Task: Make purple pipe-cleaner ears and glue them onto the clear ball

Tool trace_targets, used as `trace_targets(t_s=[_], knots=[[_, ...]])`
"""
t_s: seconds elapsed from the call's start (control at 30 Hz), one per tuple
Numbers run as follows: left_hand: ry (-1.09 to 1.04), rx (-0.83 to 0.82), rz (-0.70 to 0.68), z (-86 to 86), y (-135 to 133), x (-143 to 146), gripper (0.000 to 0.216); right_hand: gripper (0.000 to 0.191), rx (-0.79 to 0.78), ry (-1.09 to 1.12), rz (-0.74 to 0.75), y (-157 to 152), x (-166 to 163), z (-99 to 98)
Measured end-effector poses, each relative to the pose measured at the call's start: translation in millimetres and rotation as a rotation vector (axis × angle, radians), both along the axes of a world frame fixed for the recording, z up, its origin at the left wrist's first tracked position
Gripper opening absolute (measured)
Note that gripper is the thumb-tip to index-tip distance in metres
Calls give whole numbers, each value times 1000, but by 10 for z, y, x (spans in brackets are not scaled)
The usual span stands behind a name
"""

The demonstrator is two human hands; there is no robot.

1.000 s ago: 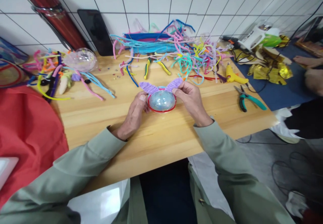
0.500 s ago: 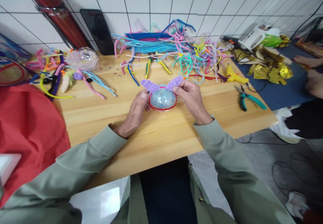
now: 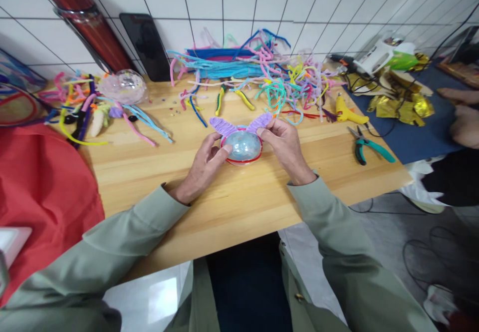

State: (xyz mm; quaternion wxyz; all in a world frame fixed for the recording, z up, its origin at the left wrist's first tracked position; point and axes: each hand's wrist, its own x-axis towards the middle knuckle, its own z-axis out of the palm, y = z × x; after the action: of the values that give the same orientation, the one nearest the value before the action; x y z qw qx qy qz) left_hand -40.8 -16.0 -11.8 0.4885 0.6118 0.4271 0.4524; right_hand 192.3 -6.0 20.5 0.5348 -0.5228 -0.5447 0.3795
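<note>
A clear glittery ball (image 3: 243,145) ringed with red pipe cleaner rests on the wooden table (image 3: 239,202). Two purple pipe-cleaner ears (image 3: 223,125) stick out from its top. My left hand (image 3: 205,161) grips the ball's left side, thumb on the red ring. My right hand (image 3: 285,144) pinches the base of the right purple ear (image 3: 259,121) against the ball.
A heap of coloured pipe cleaners (image 3: 258,75) lies behind the ball. Yellow-handled pliers (image 3: 230,97), a yellow glue gun (image 3: 346,112) and green pliers (image 3: 368,148) lie to the right. A second clear ball (image 3: 122,86) and red cloth (image 3: 41,182) are at left. Another person's hands (image 3: 462,117) are at the right edge.
My left thumb has slid up onto the ball's red ring and the ball has tipped slightly. My right hand keeps its pinch on the purple ear.
</note>
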Motion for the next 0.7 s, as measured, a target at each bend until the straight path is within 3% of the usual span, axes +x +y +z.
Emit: trace_targets(t_s=[0.7], knots=[[6,-9,11,7,4,-2,43,31,15,10,17,11,22,-26]])
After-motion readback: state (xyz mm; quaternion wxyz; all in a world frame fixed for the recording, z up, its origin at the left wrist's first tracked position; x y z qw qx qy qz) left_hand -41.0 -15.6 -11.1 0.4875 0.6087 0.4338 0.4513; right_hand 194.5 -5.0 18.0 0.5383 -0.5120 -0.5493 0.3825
